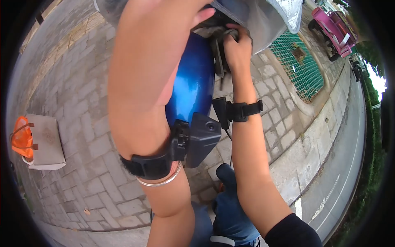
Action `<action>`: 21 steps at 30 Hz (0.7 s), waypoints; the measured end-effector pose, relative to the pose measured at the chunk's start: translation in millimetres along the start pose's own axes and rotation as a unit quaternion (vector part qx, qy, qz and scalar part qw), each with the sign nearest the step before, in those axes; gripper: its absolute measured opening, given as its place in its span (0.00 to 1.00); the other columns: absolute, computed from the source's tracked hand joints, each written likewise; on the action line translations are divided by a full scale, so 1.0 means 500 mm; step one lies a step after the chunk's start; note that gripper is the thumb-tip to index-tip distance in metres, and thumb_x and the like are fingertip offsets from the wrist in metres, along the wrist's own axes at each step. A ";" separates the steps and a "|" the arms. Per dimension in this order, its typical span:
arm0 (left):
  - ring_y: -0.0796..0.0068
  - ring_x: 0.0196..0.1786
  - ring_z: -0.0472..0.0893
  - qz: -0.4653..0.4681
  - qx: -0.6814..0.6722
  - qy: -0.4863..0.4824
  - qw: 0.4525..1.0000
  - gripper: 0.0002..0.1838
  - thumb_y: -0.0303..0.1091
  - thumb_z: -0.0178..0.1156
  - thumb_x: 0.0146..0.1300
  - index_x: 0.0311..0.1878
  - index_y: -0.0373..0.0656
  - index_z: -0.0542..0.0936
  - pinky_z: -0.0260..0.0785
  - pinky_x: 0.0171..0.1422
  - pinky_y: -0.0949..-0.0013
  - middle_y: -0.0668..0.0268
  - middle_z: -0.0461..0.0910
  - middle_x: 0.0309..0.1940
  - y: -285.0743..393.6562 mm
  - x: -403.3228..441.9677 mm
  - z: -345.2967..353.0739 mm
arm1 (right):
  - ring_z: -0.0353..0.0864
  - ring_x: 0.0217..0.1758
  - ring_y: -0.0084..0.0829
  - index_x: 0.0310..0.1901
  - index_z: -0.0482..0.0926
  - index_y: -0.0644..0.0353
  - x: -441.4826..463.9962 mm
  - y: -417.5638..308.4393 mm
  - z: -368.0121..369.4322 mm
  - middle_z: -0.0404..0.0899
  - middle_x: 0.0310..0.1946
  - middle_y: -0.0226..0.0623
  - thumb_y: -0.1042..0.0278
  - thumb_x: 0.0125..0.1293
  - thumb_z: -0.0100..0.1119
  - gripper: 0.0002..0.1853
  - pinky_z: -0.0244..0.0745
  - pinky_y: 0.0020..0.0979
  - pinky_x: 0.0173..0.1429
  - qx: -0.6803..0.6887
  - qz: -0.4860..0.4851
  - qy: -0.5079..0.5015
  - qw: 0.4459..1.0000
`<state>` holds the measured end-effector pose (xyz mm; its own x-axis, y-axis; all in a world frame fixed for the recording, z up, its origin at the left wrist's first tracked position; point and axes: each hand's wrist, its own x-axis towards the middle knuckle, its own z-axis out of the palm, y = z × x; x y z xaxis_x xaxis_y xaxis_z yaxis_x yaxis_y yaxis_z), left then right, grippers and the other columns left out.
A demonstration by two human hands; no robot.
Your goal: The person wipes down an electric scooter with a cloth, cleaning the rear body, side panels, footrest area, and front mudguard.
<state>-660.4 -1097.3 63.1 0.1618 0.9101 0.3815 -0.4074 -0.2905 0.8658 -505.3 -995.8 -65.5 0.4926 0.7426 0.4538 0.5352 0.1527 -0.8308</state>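
Gripping crumpled dark-grey fabric (219, 55) beside a rounded, glossy blue shell (194, 70), the right hand (238, 49) is probably needing gentle, even tension, the hold of the left hand (203, 16) being impossible to tell.

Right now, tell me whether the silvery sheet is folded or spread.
Spread, at least partly: the silvery sheet fans out broadly beside the right hand. The rest lies out of frame: cannot tell.
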 end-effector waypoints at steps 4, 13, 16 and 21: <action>0.59 0.55 0.73 -0.002 -0.008 0.008 1.000 0.27 0.29 0.52 0.63 0.61 0.28 0.54 0.64 0.58 0.62 0.51 0.67 0.52 -0.008 -0.002 -0.008 | 0.77 0.49 0.38 0.48 0.76 0.67 0.008 0.019 -0.003 0.79 0.42 0.49 0.62 0.52 0.60 0.23 0.69 0.31 0.56 0.006 -0.013 -0.118 0.993; 0.60 0.52 0.74 -0.013 -0.002 -0.008 1.000 0.26 0.29 0.52 0.63 0.60 0.29 0.55 0.65 0.57 0.62 0.52 0.67 0.50 -0.023 0.003 0.001 | 0.81 0.45 0.45 0.45 0.77 0.72 0.014 0.027 0.017 0.80 0.37 0.56 0.51 0.45 0.70 0.33 0.73 0.35 0.52 -0.022 -0.020 -0.057 0.998; 0.60 0.51 0.74 -0.018 0.010 -0.012 1.000 0.26 0.29 0.52 0.63 0.60 0.29 0.55 0.65 0.56 0.62 0.53 0.67 0.49 -0.029 0.008 0.001 | 0.80 0.45 0.46 0.45 0.77 0.73 0.015 0.035 0.021 0.80 0.38 0.56 0.50 0.45 0.69 0.33 0.73 0.36 0.52 -0.025 0.001 -0.059 0.998; 0.61 0.49 0.75 -0.018 0.014 -0.003 1.000 0.26 0.29 0.52 0.63 0.60 0.29 0.56 0.65 0.56 0.62 0.53 0.68 0.48 -0.023 0.007 0.003 | 0.79 0.45 0.33 0.48 0.75 0.71 0.023 0.088 0.045 0.80 0.41 0.46 0.53 0.51 0.68 0.31 0.71 0.29 0.50 0.083 0.060 -0.069 0.992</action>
<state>-653.7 -1091.4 54.8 0.1807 0.9185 0.3518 -0.3755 -0.2661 0.8878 -491.6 -965.9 -104.3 0.4417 0.8421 0.3095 0.3516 0.1549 -0.9232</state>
